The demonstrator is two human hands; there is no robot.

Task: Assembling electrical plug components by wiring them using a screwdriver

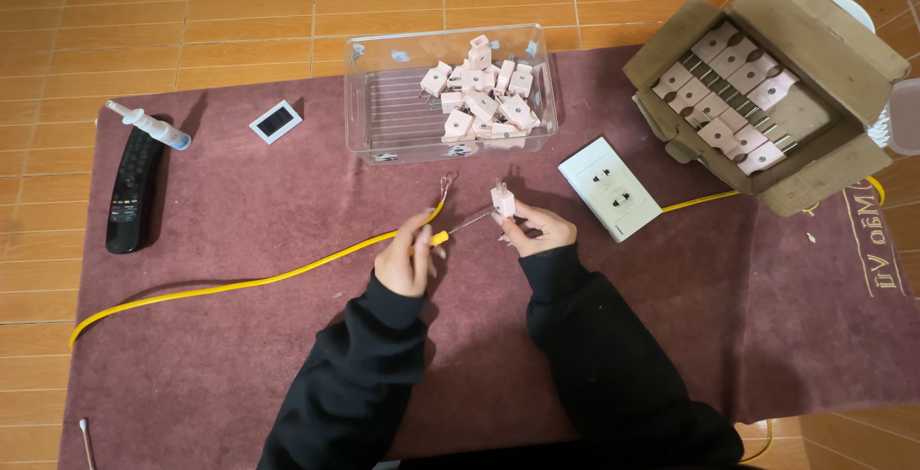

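The person's left hand [407,261] has its grip closed round a thin yellow insulated electrical cable [240,283], pinched near the cable's stripped end, where bare copper strands [447,183] curl upward into a small loop. The right hand [541,232] holds a small pale pink plastic two-pin plug [502,200] between thumb and fingertips, its metal pins pointing up, just beside the cable's end; a thin metal tool [470,222] seems to run between the two hands, though which hand holds it cannot be told. Both arms wear black sleeves [383,355]. Everything lies on a dark maroon mat [240,355] spread over an orange tiled floor [192,0]. Just beyond the hands stands a clear rectangular plastic bin [383,106] with a heap of the same pink plugs in its right half. To the right of the hands lies a white rectangular double wall socket [610,187], with the yellow cable emerging from beside it. Further right, an open brown cardboard box [834,154] holds pink plugs in rows. At the mat's left edge lie a black remote control [129,192], a small white tube with a blue cap [149,126] and a small white square device [276,121].
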